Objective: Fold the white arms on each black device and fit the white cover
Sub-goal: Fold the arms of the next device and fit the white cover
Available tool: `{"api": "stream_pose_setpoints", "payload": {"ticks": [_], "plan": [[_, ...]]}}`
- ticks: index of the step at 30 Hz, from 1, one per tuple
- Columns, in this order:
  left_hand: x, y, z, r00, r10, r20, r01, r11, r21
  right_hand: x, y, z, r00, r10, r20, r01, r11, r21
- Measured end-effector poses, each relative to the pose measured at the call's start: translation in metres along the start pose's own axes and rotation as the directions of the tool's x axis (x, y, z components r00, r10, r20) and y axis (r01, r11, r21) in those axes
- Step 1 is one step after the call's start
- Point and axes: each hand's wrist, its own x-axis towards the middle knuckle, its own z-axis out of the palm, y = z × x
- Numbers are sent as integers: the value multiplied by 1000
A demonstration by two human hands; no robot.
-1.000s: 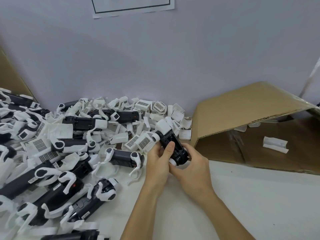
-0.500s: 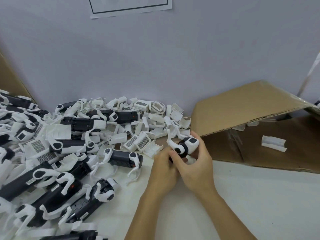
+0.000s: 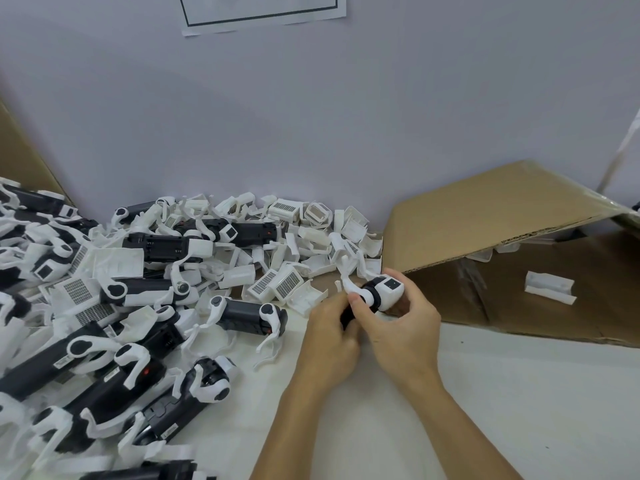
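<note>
Hands meet over the white table (image 3: pixel 519 393), just in front of the cardboard box (image 3: pixel 485 216) lying on its side. Your left hand (image 3: pixel 329 337) curls around the lower, dark end of the black device (image 3: pixel 375 296), most of which is hidden behind your fingers. Your right hand (image 3: pixel 405 327) wraps the upper end, thumb pressed near the white collar and fingers bent around the white head with its small dark square window. One white arm (image 3: pixel 348 277) sticks up and to the left from the device, not folded flat against the body. The device is tilted, its head pointing up and right toward the box opening.

To your left, a large pile of black devices (image 3: pixel 242 313) with splayed white arms covers the table, touching and overlapping one another. Behind them, against the wall (image 3: pixel 311 116), lies a heap of loose white covers (image 3: pixel 287 285), several showing grid-patterned faces. Inside the box, one white part (image 3: pixel 549 287) rests alone on the cardboard floor. A paper sheet (image 3: pixel 263 12) hangs on the wall above.
</note>
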Motion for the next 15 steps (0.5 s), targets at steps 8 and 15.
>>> {"api": "stream_pose_setpoints", "payload": {"ticks": [8,15], "plan": [[1,-4,0,998,-49,-46,47,997,-56,-1,0,0,999,14,46,-14,1000,13],[8,8,-6,927,-179,-330,98,964,-248,-7,-1,0,993,-25,118,23,999,25]]}}
